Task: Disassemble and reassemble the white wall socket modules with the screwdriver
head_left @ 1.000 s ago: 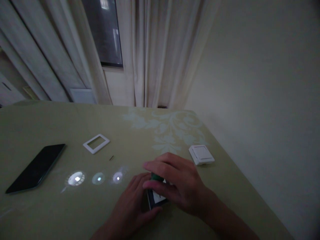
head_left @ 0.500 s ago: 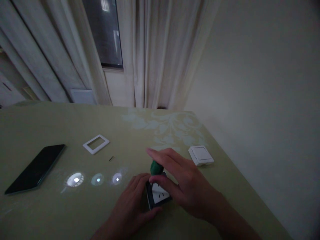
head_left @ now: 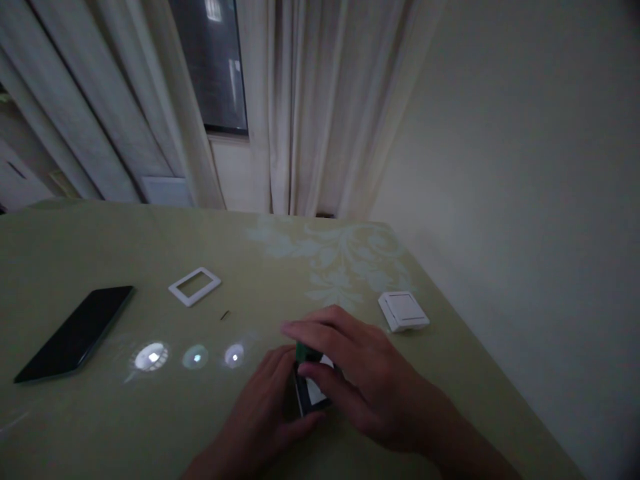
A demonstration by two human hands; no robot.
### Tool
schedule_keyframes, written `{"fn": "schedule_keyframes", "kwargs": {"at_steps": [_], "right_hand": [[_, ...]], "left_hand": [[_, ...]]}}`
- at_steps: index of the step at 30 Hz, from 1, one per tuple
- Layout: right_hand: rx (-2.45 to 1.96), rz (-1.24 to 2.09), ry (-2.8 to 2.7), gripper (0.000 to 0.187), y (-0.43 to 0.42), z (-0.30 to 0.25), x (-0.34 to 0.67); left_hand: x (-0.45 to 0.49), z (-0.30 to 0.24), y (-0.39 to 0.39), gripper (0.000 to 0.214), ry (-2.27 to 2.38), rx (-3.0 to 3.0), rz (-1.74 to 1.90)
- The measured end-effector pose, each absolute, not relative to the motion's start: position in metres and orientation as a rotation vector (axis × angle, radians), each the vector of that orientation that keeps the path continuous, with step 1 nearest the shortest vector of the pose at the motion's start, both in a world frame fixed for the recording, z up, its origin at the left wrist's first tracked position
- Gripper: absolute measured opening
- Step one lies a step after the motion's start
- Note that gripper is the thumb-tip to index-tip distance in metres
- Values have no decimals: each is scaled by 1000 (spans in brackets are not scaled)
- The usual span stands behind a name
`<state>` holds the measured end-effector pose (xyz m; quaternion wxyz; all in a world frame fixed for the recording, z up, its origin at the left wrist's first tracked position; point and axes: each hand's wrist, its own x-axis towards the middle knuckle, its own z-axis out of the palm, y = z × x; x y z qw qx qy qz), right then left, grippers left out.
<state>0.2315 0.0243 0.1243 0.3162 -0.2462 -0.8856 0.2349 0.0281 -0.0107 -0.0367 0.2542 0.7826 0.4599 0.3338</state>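
Note:
Near the front of the table, my left hand (head_left: 265, 403) is closed around the left side of a wall socket (head_left: 316, 393), which has a white face and a dark surround. Over the socket, my right hand (head_left: 357, 373) grips the green handle of a short screwdriver (head_left: 304, 352) between thumb and fingers. The right hand hides most of the socket's right part. The screwdriver's tip is out of sight, so its exact contact with the socket cannot be made out.
A white rectangular frame (head_left: 195, 287) and a thin dark piece, perhaps a screw (head_left: 225, 315), lie to the left. Farther left is a dark phone or tablet (head_left: 75, 333). A white switch (head_left: 404, 311) sits right, near the table edge beside the wall (head_left: 525, 200). Curtains (head_left: 335, 107) hang behind.
My right hand and the screwdriver handle have moved slightly lower and left over the socket, covering more of it. My left hand stays on the socket's side.

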Motion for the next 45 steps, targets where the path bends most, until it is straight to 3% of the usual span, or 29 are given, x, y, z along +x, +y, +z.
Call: {"fn": "schedule_keyframes", "kwargs": {"at_steps": [4,10,27,31,35,40,45], "right_hand": [[-599,770,-2344,56,34,127,239],[-493,809,-2302,41,36,116,234],[-788,82,-2086,32,23,90,226],[-813,232,-1998,27,24,101,237],[-964,444,-1496,33,30,94,270],[-1092,684,-928,53,38,48,312],[-1132,757,-661,56,36,4,329]], "left_hand": [[22,-35,-8,76,1180,2079,848],[21,-40,-8,71,1214,2104,867],[21,-34,3,53,1229,2035,899],[22,-28,-2,62,1237,2026,875],[14,-24,-3,70,1228,2055,732],[-28,-37,31,49,1718,2137,818],[-71,-50,52,57,2128,2038,749]]}}
